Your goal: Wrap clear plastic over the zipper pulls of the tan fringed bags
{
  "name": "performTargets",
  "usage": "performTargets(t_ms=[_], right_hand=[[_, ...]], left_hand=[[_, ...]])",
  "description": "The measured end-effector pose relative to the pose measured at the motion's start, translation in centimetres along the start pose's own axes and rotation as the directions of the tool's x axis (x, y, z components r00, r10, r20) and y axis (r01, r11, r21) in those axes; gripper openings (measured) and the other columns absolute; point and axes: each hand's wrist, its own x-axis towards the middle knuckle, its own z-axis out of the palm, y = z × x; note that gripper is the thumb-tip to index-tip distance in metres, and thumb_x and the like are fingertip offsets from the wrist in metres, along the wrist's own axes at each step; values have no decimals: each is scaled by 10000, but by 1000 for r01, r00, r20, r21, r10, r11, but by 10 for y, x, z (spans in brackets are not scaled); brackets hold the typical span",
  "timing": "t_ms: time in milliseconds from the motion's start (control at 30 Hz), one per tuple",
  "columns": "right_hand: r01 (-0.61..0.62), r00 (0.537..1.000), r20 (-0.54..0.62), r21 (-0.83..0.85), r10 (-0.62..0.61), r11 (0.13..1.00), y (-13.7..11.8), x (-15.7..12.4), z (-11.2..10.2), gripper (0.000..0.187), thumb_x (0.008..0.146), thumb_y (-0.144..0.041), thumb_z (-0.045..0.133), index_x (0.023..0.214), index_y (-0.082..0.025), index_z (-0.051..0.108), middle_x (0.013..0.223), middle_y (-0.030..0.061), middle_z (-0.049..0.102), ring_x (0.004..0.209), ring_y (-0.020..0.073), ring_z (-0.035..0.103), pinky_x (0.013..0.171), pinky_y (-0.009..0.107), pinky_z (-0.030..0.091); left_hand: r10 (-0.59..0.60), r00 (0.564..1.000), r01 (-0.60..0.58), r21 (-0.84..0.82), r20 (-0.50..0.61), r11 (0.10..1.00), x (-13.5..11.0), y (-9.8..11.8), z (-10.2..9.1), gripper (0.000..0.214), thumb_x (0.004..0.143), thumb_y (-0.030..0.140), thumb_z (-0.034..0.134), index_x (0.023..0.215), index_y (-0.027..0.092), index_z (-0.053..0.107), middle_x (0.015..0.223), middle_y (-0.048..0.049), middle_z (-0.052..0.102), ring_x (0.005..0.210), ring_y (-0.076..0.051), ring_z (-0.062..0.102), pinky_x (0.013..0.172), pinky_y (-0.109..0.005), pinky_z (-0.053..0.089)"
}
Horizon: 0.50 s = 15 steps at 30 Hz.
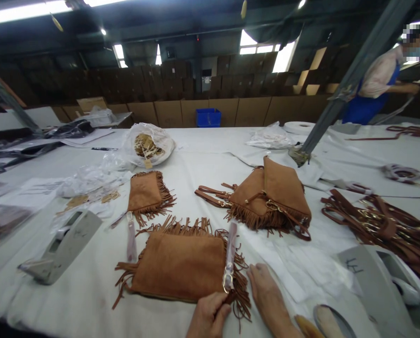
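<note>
In front of me lies a flat brown suede bag [181, 265] with fringed edges and clear-wrapped strap ends with metal clasps [228, 272]. My left hand [211, 312] is closed on the bag's lower right corner, thumb and fingers pinched by the clasp; the exact part under the fingers is hidden. Just right of the fringe, my right hand [268, 295] rests low with its fingers stretched forward, and I see nothing held in it. Behind the bag lie a smaller fringed pouch [145, 191] and a pile of fringed bags [283, 188] with straps.
Tape dispensers stand at left [62, 246] and right [382, 281]. Brown straps with metal hardware [385, 220] are heaped at right. A plastic bag of tags [148, 145] sits farther back. A metal post [354, 80] rises from the table; a person in a blue apron [371, 98] stands beyond.
</note>
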Motion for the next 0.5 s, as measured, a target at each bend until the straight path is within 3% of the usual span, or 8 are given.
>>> performTargets(t_ms=[133, 233, 400, 500], right_hand=[[-21, 998, -59, 109, 28, 994, -3, 1, -3, 274, 931, -271, 334, 811, -213, 573, 806, 77, 593, 731, 210, 581, 693, 336, 491], [-145, 980, -107, 207, 170, 968, -5, 5, -6, 310, 918, -358, 357, 773, -203, 583, 746, 73, 621, 715, 216, 594, 701, 347, 490], [-474, 875, 53, 293, 481, 830, -9, 15, -17, 356, 815, -506, 472, 744, -196, 630, 608, 30, 647, 574, 208, 595, 606, 330, 478], [-452, 886, 55, 325, 460, 831, -9, 15, -18, 392, 810, -531, 450, 743, -194, 638, 670, 47, 675, 620, 219, 619, 630, 335, 486]], left_hand=[[-5, 1000, 5, -1, 5, 1000, 0, 4, -2, 355, 932, 346, 416, 1096, 165, 673, 986, -135, 715, 898, -261, 640, 828, -308, 447], [7, 1000, -7, 11, 5, 1000, 1, 5, -3, 355, 933, 337, 414, 1082, 150, 676, 978, -138, 715, 899, -254, 644, 825, -294, 454], [59, 998, -57, 58, -31, 997, 0, -7, 3, 337, 931, 334, 423, 1063, 158, 677, 940, -122, 724, 854, -233, 660, 799, -277, 475], [155, 984, -145, 101, -92, 984, 0, -17, 8, 314, 921, 329, 431, 1006, 153, 677, 868, -110, 728, 790, -219, 674, 736, -265, 495]])
